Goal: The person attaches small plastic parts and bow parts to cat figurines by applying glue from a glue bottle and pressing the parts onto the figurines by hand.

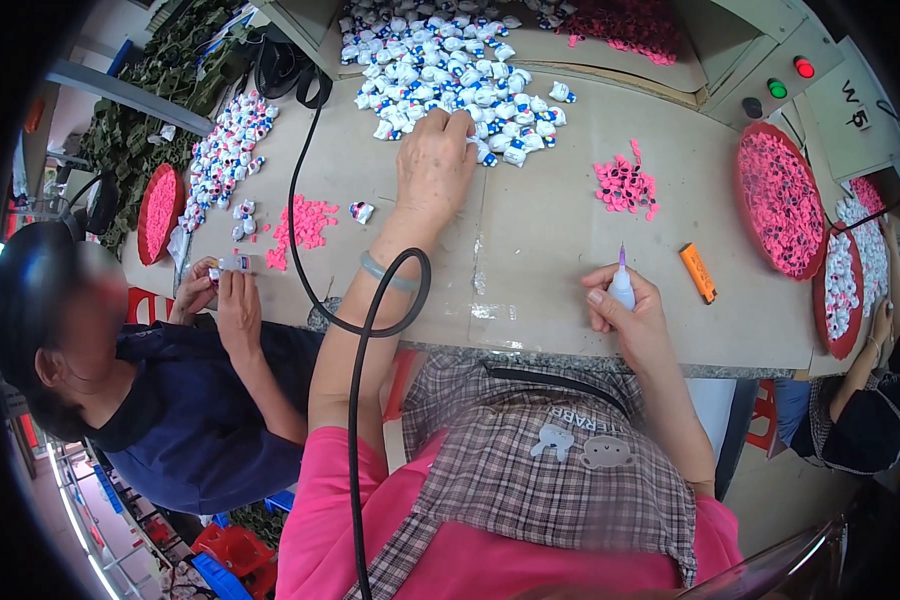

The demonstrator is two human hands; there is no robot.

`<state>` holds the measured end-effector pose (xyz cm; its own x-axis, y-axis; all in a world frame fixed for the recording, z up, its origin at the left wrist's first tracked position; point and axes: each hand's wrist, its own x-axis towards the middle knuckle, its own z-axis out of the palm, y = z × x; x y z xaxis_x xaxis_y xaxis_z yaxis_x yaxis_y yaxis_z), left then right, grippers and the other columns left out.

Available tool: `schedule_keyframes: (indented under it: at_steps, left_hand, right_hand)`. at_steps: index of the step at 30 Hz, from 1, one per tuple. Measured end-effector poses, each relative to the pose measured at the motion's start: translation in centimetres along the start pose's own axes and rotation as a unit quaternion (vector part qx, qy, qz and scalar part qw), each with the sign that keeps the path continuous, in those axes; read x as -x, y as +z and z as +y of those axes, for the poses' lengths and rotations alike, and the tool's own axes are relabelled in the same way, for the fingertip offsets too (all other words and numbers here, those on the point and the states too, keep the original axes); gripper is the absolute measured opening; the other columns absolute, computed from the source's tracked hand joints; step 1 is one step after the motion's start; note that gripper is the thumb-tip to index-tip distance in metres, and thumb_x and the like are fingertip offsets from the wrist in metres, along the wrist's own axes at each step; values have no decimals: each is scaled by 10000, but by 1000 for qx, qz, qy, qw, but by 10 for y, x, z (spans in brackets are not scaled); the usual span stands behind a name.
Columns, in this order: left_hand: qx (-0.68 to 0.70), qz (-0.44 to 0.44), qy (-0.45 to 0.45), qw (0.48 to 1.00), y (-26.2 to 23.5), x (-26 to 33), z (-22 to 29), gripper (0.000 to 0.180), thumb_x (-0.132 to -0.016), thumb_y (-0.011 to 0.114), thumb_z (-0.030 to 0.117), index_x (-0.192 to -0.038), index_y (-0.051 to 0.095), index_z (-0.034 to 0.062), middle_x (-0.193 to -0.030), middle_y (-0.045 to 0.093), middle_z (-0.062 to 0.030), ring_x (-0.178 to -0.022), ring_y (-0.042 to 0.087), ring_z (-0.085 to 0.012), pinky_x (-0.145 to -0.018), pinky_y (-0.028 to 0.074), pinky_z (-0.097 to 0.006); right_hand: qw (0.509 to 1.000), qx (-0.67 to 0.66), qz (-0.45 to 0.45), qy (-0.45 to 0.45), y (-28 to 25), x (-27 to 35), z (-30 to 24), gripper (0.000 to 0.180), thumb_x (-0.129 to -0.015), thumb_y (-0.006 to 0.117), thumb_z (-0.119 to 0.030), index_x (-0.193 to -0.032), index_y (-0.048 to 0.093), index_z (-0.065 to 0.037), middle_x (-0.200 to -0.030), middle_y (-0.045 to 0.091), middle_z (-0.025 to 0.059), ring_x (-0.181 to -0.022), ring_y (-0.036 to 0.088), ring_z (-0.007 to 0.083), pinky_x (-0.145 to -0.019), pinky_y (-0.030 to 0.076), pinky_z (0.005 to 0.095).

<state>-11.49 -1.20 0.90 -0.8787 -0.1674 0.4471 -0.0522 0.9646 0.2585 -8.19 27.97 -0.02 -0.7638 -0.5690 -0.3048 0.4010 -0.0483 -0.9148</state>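
Observation:
My left hand [435, 165] reaches to the near edge of a heap of small white-and-blue figurines [420, 75]. Its fingers are bent down among them, closed, with the tips hidden, so what they hold does not show. In my right hand [632, 318], near the table's front edge, is a small squeeze bottle [622, 288] with a purple needle tip pointing up and away. An orange lighter [699, 273] lies just right of that hand. Beyond it sits a small pile of pink pieces with dark spots [625, 184].
Red trays of pink pieces [778, 205] and figurines [838, 290] stand at right, below a control box [780, 75]. A black cable [356, 440] loops over my left forearm. At left, a co-worker's hands [232, 300] hold small items beside loose pink pieces [305, 225].

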Motion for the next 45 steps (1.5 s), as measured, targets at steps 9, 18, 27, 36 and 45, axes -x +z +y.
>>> schedule_keyframes:
  at_steps: [9, 18, 27, 36, 45]
  left_hand:
    - [210, -23, -116, 971, -29, 13, 24, 262, -829, 611, 72, -1089, 582, 65, -944, 622, -91, -805, 616, -191, -675, 491, -340]
    - [845, -202, -308, 389, -34, 96, 79, 341, -930, 475, 30, -1261, 510, -42, -1150, 606, -183, -941, 633, -184, -823, 531, -262]
    - [825, -223, -298, 426, -36, 115, 101, 306, -919, 562, 66, -1218, 542, 3, -1162, 604, -171, -1008, 631, -222, -868, 525, -306]
    - [805, -197, -267, 492, -38, 119, 108, 272, -893, 580, 15, -1163, 547, 3, -1120, 618, -145, -1000, 645, -236, -866, 535, -321]
    - [801, -199, -276, 493, -37, 120, 107, 242, -891, 585, 12, -1131, 553, 8, -1107, 622, -131, -1002, 646, -231, -866, 535, -322]
  right_hand:
    - [1000, -20, 7, 1, -1, 5, -1, 176, -872, 632, -87, -1038, 606, -35, -754, 563, -14, -589, 503, 48, -505, 375, 188]
    - [993, -69, 1, -91, 0, 8, -20, 299, -891, 538, -42, -1169, 429, -45, -983, 515, 57, -642, 502, 83, -513, 361, 199]
    - [963, 21, 103, -250, 1, 24, -33, 280, -902, 623, -141, -1120, 512, -5, -972, 619, 138, -649, 602, 136, -490, 428, 201]
    - [884, 222, 151, -383, 9, 39, -29, 355, -907, 625, -171, -1170, 522, 43, -900, 651, 160, -719, 645, 162, -605, 520, 239]
    - [843, 312, 162, -407, 9, 38, -27, 352, -870, 668, -171, -1136, 562, 34, -864, 662, 159, -731, 647, 205, -609, 505, 272]
